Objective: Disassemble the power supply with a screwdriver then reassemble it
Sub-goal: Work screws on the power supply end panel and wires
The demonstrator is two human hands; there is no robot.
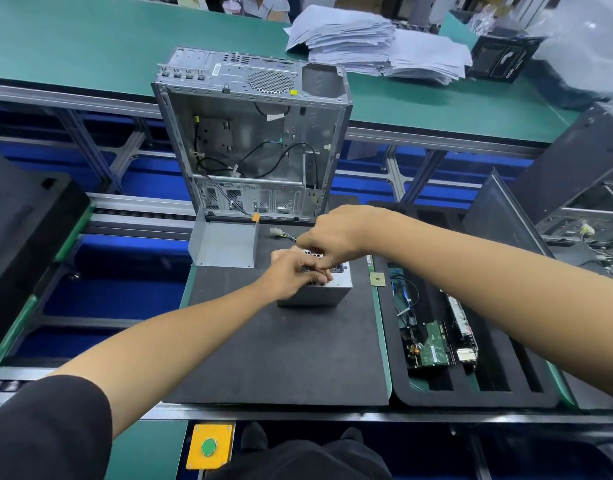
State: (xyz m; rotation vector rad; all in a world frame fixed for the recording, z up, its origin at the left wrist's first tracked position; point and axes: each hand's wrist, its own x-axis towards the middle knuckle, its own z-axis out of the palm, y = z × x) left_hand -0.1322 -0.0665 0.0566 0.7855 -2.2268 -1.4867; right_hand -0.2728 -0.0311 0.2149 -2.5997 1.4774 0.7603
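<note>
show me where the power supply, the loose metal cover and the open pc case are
power supply (327, 294): head view, on its grey front side wall
loose metal cover (223, 245): head view, on its flat inner panel
open pc case (263, 133): head view, on the inner back panel

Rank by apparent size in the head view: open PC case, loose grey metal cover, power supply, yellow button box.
1. open PC case
2. loose grey metal cover
3. power supply and yellow button box: look alike; hands hide part of the supply and the box is nearer.
</note>
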